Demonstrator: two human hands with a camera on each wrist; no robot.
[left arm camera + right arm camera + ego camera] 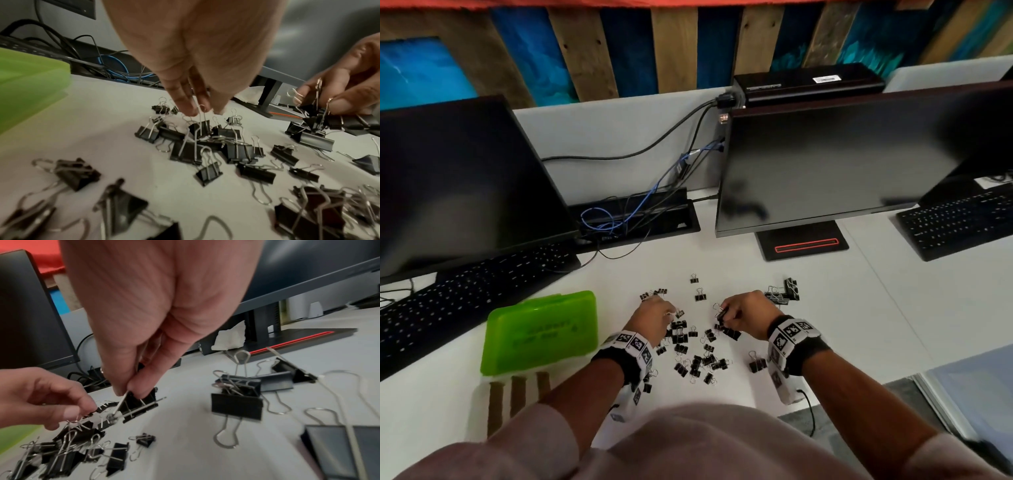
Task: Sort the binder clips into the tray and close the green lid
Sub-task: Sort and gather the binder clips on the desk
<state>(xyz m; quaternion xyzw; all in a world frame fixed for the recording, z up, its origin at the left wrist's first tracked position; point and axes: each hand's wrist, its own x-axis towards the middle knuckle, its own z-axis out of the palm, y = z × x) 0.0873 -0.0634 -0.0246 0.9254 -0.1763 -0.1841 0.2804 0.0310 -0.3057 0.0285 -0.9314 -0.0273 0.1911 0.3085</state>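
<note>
A green plastic case (541,332) lies with its lid down at the left of the white desk. Several black binder clips (695,359) are scattered between my hands. My left hand (202,110) reaches down into the pile and pinches the wire handle of a small clip (200,128). Just right of it, my right hand (131,392) pinches a wire handle and lifts a black clip (141,402) with others tangled on it. In the head view, several larger clips (784,291) lie past the right hand (722,313).
Two dark monitors (842,164) and a keyboard (465,301) stand behind the work area. A cable tray (633,216) with blue and black wires sits between them. The desk's front edge is near my body, and a second keyboard (962,222) lies far right.
</note>
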